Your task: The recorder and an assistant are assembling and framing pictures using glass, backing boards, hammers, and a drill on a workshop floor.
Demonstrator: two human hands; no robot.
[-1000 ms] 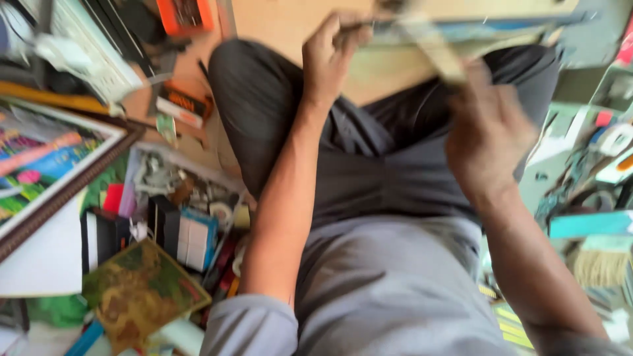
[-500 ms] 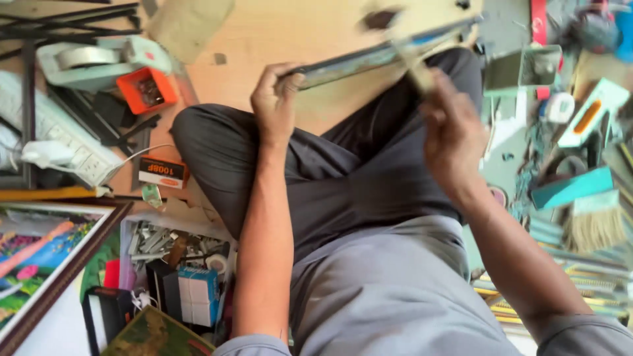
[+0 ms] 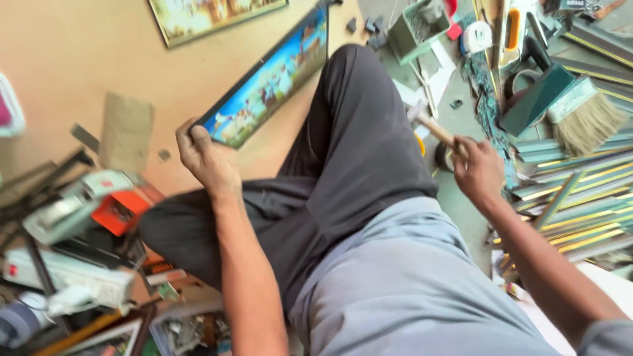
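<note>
I sit cross-legged on the floor in dark trousers and a grey shirt. My left hand [image 3: 206, 158] grips the near corner of a long, dark-framed colourful picture [image 3: 271, 80] that lies flat on a brown board [image 3: 79, 59]. My right hand [image 3: 478, 170] is out to the right over the green floor and holds the wooden handle of a small hammer [image 3: 430, 126], whose head points up and left beside my knee. The two hands are well apart, with my legs between them.
A second framed picture [image 3: 211, 16] lies at the top edge. A tape dispenser [image 3: 72, 204] and orange tool [image 3: 119, 212] sit at left. On the right are a brush [image 3: 583, 118], a green tray [image 3: 421, 29], and stacked frame mouldings [image 3: 573, 204].
The view swung left and down. The framed picture went from raised over my legs to lying on the board. My right hand moved off it, out to the right, with the hammer.
</note>
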